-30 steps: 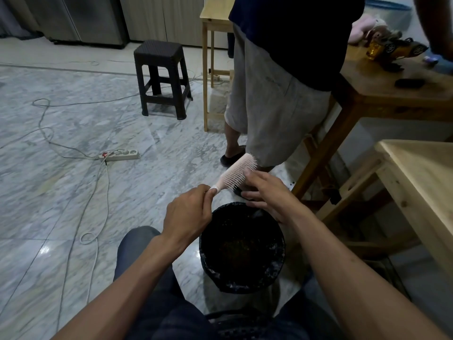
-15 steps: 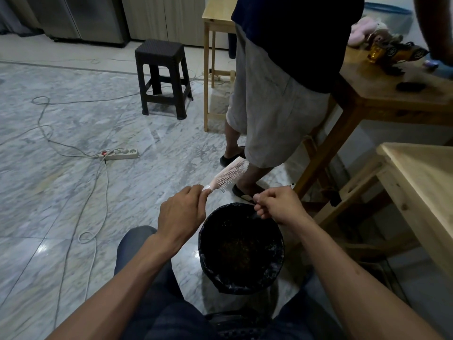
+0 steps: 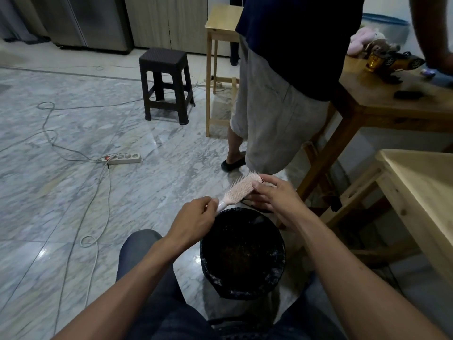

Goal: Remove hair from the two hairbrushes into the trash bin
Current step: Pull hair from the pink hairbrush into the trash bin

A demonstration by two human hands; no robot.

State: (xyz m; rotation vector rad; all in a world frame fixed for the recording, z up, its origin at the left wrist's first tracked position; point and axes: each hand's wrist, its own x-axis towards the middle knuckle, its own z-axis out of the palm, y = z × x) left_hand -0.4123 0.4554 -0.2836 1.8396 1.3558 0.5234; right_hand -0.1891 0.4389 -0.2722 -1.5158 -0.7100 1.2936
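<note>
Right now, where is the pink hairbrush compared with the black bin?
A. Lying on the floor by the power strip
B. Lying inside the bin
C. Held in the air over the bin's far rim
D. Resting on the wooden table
C: the left hand grips the handle of the pink hairbrush while the right hand touches its head, above the far rim of the black bin.

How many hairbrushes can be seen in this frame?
1. The pink hairbrush is above the far rim of the trash bin, handle gripped by the left hand, right hand at its bristle head. The second brush is not in view.
</note>
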